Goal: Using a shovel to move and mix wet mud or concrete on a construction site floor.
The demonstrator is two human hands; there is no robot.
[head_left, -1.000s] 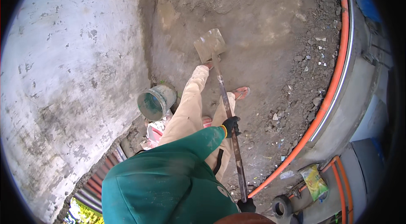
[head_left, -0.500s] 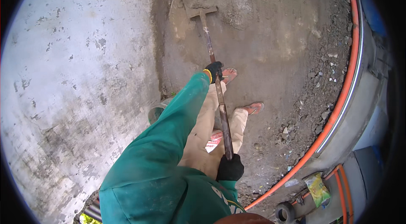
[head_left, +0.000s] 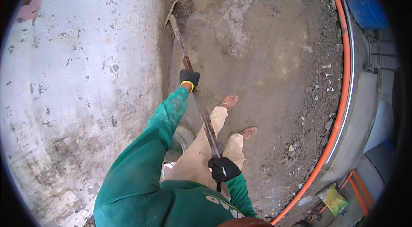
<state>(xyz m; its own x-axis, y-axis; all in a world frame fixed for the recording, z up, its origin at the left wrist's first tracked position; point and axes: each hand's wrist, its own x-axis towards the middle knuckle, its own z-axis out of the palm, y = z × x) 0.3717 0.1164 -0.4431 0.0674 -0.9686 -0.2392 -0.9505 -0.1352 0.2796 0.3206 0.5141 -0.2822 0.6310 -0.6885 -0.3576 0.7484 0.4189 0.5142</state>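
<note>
A long-handled shovel (head_left: pixel 203 113) slants across the view from near my waist to the foot of the wall. Its metal blade is turned on edge beside the wall, with muddy ground around it. My left hand (head_left: pixel 189 78), in a dark glove with a yellow cuff, wraps round the middle of the handle. Close to my body, my right hand (head_left: pixel 224 169) in a black glove is closed on the handle's near end. A wet patch of grey mortar-like mud (head_left: pixel 240 12) lies to the right of the blade.
A peeling white wall (head_left: pixel 94 68) rises along the left. Behind my left forearm stands a bucket (head_left: pixel 181 138), partly hidden. Rubble (head_left: pixel 319 85) lines an orange pipe (head_left: pixel 343 72) curving down the right. Beyond it are a blue barrel (head_left: pixel 367 7) and a yellow-green bag (head_left: pixel 334 200).
The shovel blade has swung left toward the wall and turned from flat to on edge. The load of mud on it has come off. Both hands shifted left with the handle.
</note>
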